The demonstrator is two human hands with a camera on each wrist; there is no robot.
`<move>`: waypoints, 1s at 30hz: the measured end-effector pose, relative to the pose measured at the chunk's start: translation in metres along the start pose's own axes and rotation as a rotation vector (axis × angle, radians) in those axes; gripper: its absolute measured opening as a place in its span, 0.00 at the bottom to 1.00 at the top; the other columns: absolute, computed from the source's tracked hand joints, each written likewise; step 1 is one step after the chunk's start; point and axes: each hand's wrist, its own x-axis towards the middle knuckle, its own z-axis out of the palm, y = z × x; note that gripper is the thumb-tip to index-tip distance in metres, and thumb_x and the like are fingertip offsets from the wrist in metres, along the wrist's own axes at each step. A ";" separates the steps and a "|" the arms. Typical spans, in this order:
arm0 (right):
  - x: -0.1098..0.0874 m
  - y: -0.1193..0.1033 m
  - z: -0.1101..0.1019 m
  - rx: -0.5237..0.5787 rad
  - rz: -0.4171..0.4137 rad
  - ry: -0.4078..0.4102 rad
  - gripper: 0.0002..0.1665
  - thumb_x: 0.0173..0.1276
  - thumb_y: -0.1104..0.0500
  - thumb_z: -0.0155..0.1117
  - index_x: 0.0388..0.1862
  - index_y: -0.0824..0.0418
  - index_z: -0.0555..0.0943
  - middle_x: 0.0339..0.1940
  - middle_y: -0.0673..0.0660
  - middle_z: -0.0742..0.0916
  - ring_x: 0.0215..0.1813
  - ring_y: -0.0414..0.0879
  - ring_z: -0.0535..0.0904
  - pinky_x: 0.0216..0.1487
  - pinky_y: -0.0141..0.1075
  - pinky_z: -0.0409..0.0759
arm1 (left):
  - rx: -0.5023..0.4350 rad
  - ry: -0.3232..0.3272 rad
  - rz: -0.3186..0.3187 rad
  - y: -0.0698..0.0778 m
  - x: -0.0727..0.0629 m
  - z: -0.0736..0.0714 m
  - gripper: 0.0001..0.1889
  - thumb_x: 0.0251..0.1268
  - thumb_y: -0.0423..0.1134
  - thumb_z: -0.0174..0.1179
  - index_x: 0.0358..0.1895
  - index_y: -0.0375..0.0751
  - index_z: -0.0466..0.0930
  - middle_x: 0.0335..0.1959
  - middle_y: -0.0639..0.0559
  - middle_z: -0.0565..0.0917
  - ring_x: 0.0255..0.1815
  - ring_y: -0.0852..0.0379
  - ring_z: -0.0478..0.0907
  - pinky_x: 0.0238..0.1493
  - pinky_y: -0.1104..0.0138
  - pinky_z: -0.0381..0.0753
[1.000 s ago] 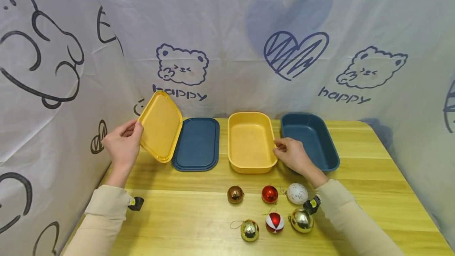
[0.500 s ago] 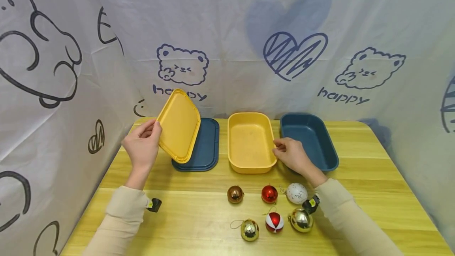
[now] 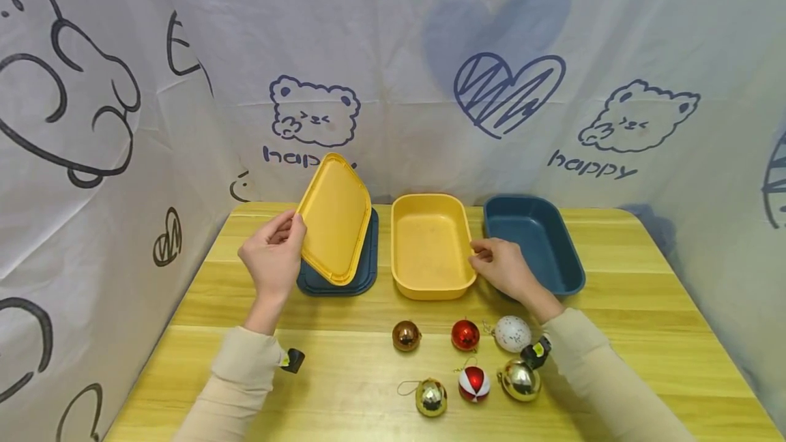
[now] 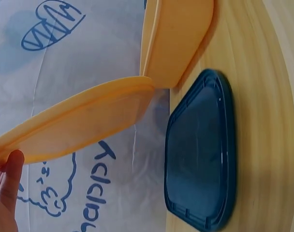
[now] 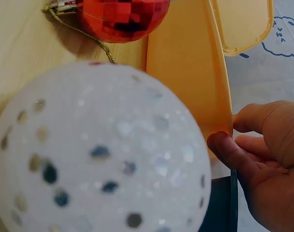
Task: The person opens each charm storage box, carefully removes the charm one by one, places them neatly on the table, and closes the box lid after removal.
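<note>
My left hand [image 3: 274, 254] pinches the near-left edge of a yellow lid [image 3: 336, 220], thumb on its inner face. The lid is tilted up in the air over a dark blue lid [image 3: 307, 286], which lies flat on the table and is partly hidden. In the left wrist view the yellow lid [image 4: 89, 121] is well apart from the blue lid [image 4: 198, 150]. My right hand [image 3: 503, 268] pinches the right rim of an open yellow box [image 3: 432, 283], which sits on the table. The right wrist view has thumb and forefinger at the rim of the yellow box [image 5: 185, 72].
An open dark blue box [image 3: 534, 237] stands right of the yellow one, partly behind my right hand. Several ornament balls lie in front: brown [image 3: 406, 335], red [image 3: 465, 335], speckled white [image 3: 512, 333], red-and-white [image 3: 474, 384], and gold [image 3: 432, 398]. A printed curtain [image 3: 393, 74] hangs behind the table.
My left hand has carried the yellow lid to the right, from beside the blue lid to over it and nearer the yellow box. The right hand stays at the box's rim.
</note>
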 end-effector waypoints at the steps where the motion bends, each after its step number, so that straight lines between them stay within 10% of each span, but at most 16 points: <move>1: 0.000 -0.001 0.000 0.003 -0.003 0.001 0.23 0.72 0.62 0.70 0.61 0.74 0.84 0.53 0.70 0.89 0.49 0.59 0.90 0.51 0.50 0.89 | -0.003 0.000 0.002 0.001 -0.002 0.002 0.09 0.65 0.30 0.70 0.44 0.28 0.93 0.30 0.31 0.90 0.25 0.78 0.82 0.30 0.84 0.80; 30: 0.011 -0.013 -0.010 -0.038 -0.017 0.031 0.24 0.72 0.59 0.69 0.62 0.71 0.84 0.53 0.70 0.89 0.48 0.60 0.90 0.51 0.52 0.89 | 0.004 -0.022 0.153 0.012 -0.025 0.038 0.06 0.63 0.28 0.72 0.42 0.30 0.93 0.29 0.38 0.90 0.28 0.73 0.83 0.33 0.84 0.81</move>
